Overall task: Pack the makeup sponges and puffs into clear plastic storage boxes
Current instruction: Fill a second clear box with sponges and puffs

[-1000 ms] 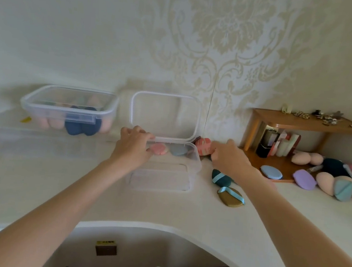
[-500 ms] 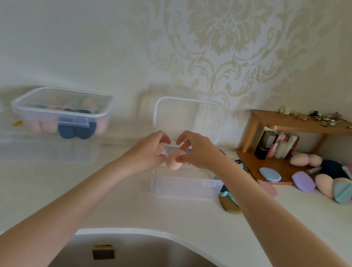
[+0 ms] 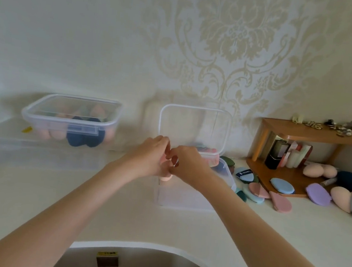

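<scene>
A clear plastic box (image 3: 185,197) stands open in the middle of the counter, its lid (image 3: 194,126) propped against the wall behind it. My left hand (image 3: 148,157) and my right hand (image 3: 187,165) meet over the box's near left corner, both pinching a peach sponge (image 3: 166,175) between their fingertips. Pink and dark puffs lie at the back of the box. A second clear box (image 3: 70,120), lid on, holds peach and dark blue sponges at the left. Loose puffs (image 3: 258,191) and peach sponges (image 3: 319,170) lie to the right.
A wooden shelf (image 3: 314,134) with small trinkets on top and cosmetics under it stands at the right against the wall. A lilac puff (image 3: 318,194) and a blue puff (image 3: 282,186) rest on its base. The counter's curved front edge (image 3: 137,245) runs below my arms.
My view has shifted left, so the open box sits further right in frame. Both hands left the box's sides, came together and now pinch the peach sponge lower, at the box's rim.
</scene>
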The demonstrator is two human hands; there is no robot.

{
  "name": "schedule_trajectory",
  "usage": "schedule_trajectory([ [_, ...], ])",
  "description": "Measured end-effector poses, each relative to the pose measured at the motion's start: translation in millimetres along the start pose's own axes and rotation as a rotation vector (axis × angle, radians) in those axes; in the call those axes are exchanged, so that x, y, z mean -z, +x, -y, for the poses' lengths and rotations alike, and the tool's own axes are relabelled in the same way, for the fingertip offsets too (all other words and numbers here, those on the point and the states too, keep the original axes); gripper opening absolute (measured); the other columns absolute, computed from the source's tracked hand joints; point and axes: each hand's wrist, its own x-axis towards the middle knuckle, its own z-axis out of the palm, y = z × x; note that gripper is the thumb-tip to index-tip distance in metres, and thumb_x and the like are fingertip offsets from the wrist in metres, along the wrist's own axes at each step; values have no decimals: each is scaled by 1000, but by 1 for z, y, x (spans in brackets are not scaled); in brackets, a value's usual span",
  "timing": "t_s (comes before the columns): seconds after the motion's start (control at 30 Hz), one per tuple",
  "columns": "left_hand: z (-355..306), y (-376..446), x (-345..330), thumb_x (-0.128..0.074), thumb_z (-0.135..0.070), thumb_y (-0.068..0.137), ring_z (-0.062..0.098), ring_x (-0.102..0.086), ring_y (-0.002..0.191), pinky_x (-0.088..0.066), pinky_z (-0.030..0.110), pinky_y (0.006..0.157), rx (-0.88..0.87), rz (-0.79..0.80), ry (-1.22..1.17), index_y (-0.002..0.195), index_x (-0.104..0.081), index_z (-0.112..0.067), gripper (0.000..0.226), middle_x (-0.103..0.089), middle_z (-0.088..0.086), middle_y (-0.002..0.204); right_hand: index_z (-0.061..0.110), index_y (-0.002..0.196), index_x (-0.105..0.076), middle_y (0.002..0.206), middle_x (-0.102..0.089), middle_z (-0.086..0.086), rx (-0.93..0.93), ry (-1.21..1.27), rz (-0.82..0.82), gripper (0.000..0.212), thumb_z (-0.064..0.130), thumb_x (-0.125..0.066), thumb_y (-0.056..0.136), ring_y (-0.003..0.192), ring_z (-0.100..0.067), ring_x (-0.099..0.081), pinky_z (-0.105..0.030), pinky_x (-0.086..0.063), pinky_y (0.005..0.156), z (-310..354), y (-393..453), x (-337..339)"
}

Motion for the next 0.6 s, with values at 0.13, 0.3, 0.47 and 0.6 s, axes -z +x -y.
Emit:
schedule_trajectory([
  [0.13, -5, 6, -2, -68, -22, 77, 28, -47, 107, -42, 33, 83, -4, 25, 169, 115, -48, -11, 44, -48, 5, 119, 6, 110, -61, 106, -69, -7, -56, 238, -58, 26, 13, -63, 85, 98, -21, -65, -20, -49, 81, -7, -1, 5],
  [0.3, -11, 9, -7, -65, -17, 81, 28, -40, 109, -39, 31, 76, 6, 50, 292, 113, -55, -16, 33, -42, 3, 123, 12, 93, -65, 86, -71, -7, -150, 403, -141, 15, 2, -54, 89, 56, -10, -67, -11, -51, 50, -28, -7, 44],
  [0.47, -15, 9, -10, -65, -15, 80, 27, -38, 106, -36, 31, 70, 38, 39, 282, 108, -56, -15, 30, -41, 3, 121, 4, 100, -64, 93, -71, -13, -378, 248, -416, 15, 6, -52, 93, 69, -22, -69, -30, -59, 69, -81, -17, 87],
  [0.6, -20, 6, -14, -60, -11, 80, 31, -37, 106, -42, 34, 73, 43, 34, 287, 105, -54, -13, 26, -38, 6, 119, 13, 115, -65, 122, -63, -8, -333, 0, 57, 29, 6, -48, 93, 107, -25, -61, -24, -46, 85, -98, -17, 55],
])
